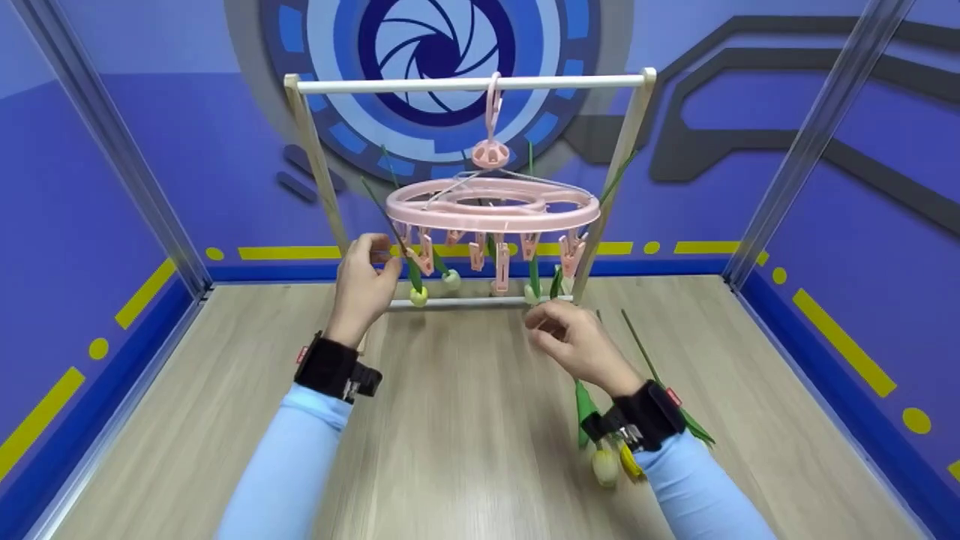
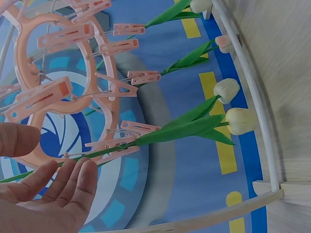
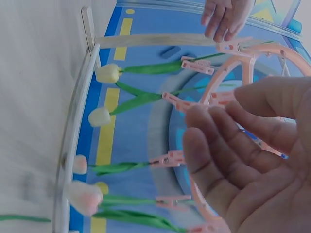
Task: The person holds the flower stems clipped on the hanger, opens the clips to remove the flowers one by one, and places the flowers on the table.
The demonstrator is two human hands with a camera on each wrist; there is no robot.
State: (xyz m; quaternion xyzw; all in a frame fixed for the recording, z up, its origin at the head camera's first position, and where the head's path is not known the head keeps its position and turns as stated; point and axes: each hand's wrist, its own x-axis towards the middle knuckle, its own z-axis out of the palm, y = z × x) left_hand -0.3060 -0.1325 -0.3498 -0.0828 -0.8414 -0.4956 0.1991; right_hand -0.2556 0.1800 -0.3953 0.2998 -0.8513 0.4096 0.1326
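Note:
A pink oval clip hanger (image 1: pixel 491 221) hangs from a rack, with several pink clothespins (image 1: pixel 502 266) below it. Some of the clothespins grip artificial tulips, heads down, their green stems rising past the ring. At the hanger's left end is my left hand (image 1: pixel 364 285), fingers loosely bent and holding nothing, close beside the stem of a pale yellow tulip (image 1: pixel 418 297). A white tulip (image 2: pixel 226 91) hangs next to that one in the left wrist view. My right hand (image 1: pixel 577 341) is low in front of the hanger's right side, its fingers loosely curled around nothing.
The rack has wooden posts (image 1: pixel 319 157) and a white top bar (image 1: pixel 450 84). On the wood-look table (image 1: pixel 465 420), a white tulip (image 1: pixel 604 466) and a yellow tulip (image 1: pixel 631 463) lie by my right wrist, partly hidden. Blue printed walls (image 1: pixel 82 195) enclose the space.

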